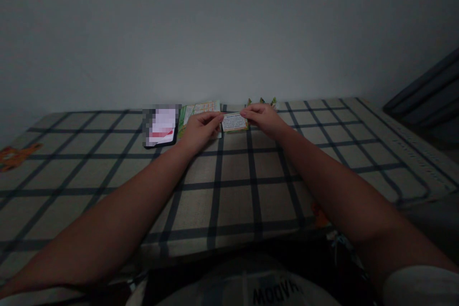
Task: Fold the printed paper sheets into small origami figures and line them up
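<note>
A small printed card (pixel 234 123), white with dark lines of text and a coloured edge, is held up between my two hands over the table. My left hand (pixel 202 128) pinches its left side between thumb and fingers. At the card's upper right corner, my right hand (pixel 263 117) grips it the same way. Behind my left hand lies a green and white printed sheet (pixel 201 107), partly covered by that hand. Small green pointed pieces (pixel 273 102) stand just beyond my right hand; their lower parts are hidden.
A phone (pixel 161 126) with a lit, blurred screen lies left of the sheet. The checked tablecloth (pixel 233 201) covers the table, which meets a plain wall (pixel 229 33). Orange figures (pixel 17 155) show on the cloth. A dark slatted object (pixel 426 86) is at the right.
</note>
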Demonstrator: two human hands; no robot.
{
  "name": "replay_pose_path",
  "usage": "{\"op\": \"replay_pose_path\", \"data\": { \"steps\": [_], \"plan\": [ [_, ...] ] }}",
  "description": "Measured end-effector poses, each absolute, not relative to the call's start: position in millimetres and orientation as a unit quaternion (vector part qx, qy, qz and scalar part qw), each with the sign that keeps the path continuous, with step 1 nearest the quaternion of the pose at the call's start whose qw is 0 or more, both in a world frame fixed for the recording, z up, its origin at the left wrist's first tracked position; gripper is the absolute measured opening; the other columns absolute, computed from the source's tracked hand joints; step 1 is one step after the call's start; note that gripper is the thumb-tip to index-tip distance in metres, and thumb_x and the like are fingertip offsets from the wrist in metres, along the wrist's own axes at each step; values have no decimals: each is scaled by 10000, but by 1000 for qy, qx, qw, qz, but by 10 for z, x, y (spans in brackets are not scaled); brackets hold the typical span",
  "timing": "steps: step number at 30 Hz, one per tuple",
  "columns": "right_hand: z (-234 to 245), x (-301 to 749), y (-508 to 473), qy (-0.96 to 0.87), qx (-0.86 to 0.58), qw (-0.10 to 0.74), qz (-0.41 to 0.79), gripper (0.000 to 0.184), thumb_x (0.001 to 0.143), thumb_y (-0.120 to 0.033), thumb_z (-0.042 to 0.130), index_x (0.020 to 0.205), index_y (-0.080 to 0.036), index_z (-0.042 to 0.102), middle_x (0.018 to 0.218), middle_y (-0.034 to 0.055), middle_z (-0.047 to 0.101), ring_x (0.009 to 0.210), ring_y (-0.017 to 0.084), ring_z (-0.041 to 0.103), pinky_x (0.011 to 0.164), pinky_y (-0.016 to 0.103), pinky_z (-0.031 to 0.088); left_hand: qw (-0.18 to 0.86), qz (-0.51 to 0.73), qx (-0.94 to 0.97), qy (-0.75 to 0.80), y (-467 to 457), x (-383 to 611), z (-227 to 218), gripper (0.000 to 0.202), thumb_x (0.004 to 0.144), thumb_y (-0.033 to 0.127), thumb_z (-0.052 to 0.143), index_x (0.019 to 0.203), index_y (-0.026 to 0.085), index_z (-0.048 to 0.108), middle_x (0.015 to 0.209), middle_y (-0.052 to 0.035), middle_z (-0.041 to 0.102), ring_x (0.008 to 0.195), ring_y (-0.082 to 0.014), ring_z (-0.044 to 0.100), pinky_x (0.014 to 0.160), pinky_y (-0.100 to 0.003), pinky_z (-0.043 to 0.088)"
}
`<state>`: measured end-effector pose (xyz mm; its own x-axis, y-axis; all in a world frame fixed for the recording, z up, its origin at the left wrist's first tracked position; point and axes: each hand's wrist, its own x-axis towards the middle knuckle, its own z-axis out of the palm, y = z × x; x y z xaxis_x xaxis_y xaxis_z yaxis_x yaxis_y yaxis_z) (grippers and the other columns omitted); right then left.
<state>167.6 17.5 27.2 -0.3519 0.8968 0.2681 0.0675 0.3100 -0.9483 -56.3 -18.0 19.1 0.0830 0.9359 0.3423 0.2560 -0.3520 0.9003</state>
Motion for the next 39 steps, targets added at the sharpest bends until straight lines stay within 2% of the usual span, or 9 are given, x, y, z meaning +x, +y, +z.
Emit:
{"op": "replay_pose_path", "data": {
  "steps": [3,6,10,18,22,28,34,39],
  "plan": [
    [236,1672,212,-673,-367,432,475,309,742,-462,728,779,-160,674,732,14,648,681,121,566,627,253,450,293,499,667,469,-190,-561,201,325,810,474,688,918,184,790,803,-41,740,690,-161,617,642,-265,471],
    [242,1643,196,-683,-374,418,468,283,778,-451,692,821,-171,679,804,31,675,736,138,602,669,265,483,242,475,702,472,-208,-575,211,301,826,457,676,915,196,797,886,-53,773,786,-187,667,714,-281,508],
    [292,1575,102,-741,-341,401,416,304,765,-449,724,874,-167,686,852,41,702,804,154,613,732,278,490,208,428,745,469,-249,-568,245,338,848,496,660,916,198,803,846,-54,779,733,-183,667,681,-278,500],
    [336,1556,27,-792,-350,370,336,262,781,-419,666,777,-157,662,697,9,623,657,126,513,629,260,404,168,413,765,464,-313,-510,259,299,861,468,661,880,214,817,778,-43,773,650,-162,646,642,-270,480],
    [342,1530,-9,-803,-341,369,322,206,793,-359,621,771,-156,655,688,-1,598,657,119,492,632,257,390,176,412,767,460,-305,-515,219,297,849,473,665,877,218,815,768,-42,770,631,-161,637,611,-268,471],
    [316,1560,58,-787,-336,380,352,331,781,-478,670,821,-150,693,766,35,655,733,148,555,669,274,421,179,450,735,476,-291,-515,249,264,822,432,662,817,205,797,814,-48,778,709,-177,665,635,-272,477],
    [336,1571,54,-778,-346,392,349,304,760,-444,678,795,-142,688,736,34,664,684,137,550,642,268,422,186,459,719,487,-285,-518,257,249,796,416,677,786,187,775,755,-42,750,668,-166,632,615,-269,455],
    [349,1539,-8,-785,-334,391,345,302,775,-448,673,792,-148,694,724,27,659,677,128,536,621,258,410,236,462,714,471,-303,-511,244,228,783,391,691,808,174,755,762,-46,735,661,-154,619,624,-265,466]
  ]
}}
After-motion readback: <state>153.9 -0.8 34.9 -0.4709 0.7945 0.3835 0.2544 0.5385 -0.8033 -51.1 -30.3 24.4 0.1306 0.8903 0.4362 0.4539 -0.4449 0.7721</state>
